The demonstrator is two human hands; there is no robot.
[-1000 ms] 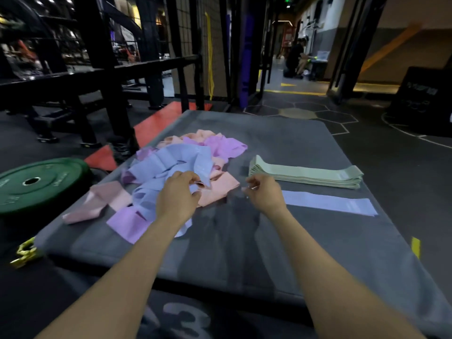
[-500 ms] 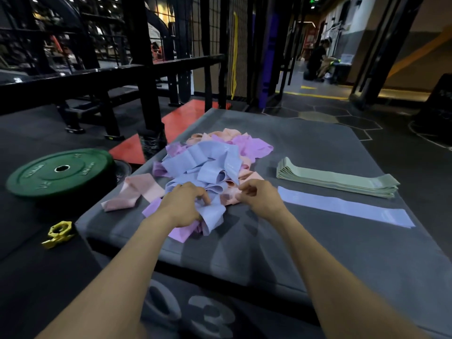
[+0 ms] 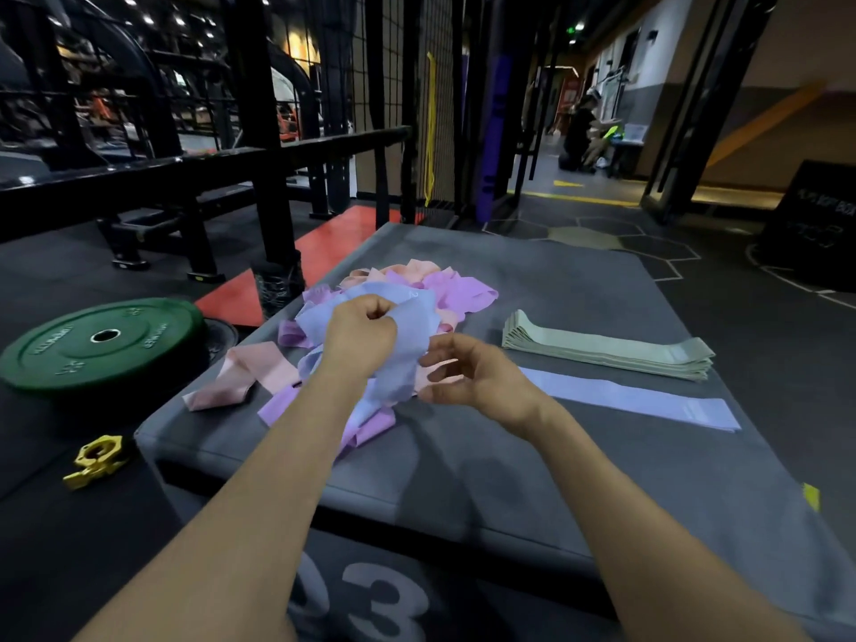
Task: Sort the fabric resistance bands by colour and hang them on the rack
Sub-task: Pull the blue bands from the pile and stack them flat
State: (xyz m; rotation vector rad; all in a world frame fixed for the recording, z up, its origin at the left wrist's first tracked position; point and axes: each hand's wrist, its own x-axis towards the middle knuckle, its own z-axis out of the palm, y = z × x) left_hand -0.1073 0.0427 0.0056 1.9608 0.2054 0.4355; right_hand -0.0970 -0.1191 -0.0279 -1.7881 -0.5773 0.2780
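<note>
Left hand [image 3: 359,335] is gripping a blue band [image 3: 407,345], lifting it just above the pile [image 3: 417,289] lying beyond my knuckles. My right hand [image 3: 468,375] is hovering beside it with loosely curled fingers, its fingertips at the band's hanging edge; I cannot tell whether they are pinching it. I am judging the band light, soft and limp, draping rather than holding shape, so I am thinking of taking it at both ends of its loop to flatten it. It is looking pale blue, wide and creased. To the right of my right hand, another blue strip [image 3: 648,403] is lying flat on the surface [image 3: 532,479], with the green stack [image 3: 611,352] just beyond.
</note>
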